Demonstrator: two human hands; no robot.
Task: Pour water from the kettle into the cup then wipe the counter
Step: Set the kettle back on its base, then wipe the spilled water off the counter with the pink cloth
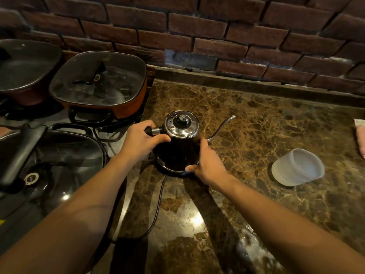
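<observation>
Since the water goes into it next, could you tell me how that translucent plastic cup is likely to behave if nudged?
The cup looks thin-walled and empty, so it is probably light and would slide or tip easily. The polished counter likely gives little grip. Its wide mouth should make pouring from the kettle easy.

a kitchen, probably in a home, is suggested by lidded electric pans (98, 86), a marble table (256, 123) and a brick wall (197, 26).

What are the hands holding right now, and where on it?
Both are on the kettle: the left hand grips its side handle, and the right hand steadies the lower body by the base. It sits on the base, not lifted.
</observation>
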